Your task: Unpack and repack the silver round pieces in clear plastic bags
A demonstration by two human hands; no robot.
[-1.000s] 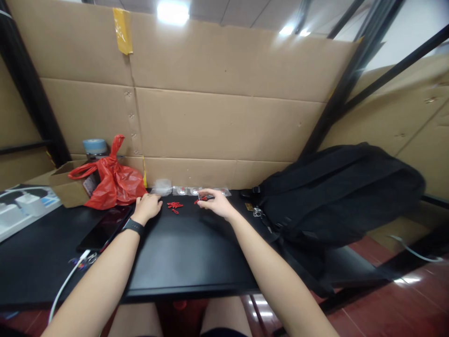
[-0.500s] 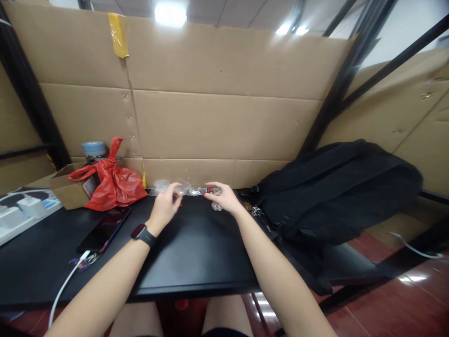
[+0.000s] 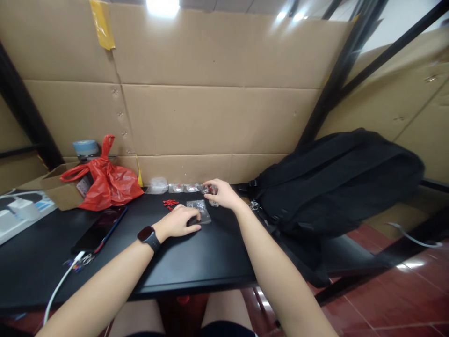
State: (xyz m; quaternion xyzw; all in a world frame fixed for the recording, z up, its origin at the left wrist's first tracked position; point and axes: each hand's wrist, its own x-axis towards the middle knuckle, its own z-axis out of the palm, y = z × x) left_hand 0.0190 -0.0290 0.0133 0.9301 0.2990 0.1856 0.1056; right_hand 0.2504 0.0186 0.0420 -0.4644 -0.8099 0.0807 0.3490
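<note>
My left hand, wearing a dark watch, rests low over the table with thumb and fingers apart. Its fingertips touch a small clear plastic bag lying flat. Beside it lie several thin red pieces. My right hand is closed around a small clear container with something red in it; the fingers partly cover it. Just under that hand is a round clear piece. In a row to its left sit two clear packets, one of them a shiny packet, and a whitish plastic bag.
A black backpack fills the right side. On the left are a red plastic bag, a cardboard box, a phone with a white cable, and a power strip. A cardboard wall stands behind the table.
My left hand has come down and to the right, onto the small plastic bag. The red pieces and packets are uncovered now. My right hand stays near the same spot; the view shifts slightly.
</note>
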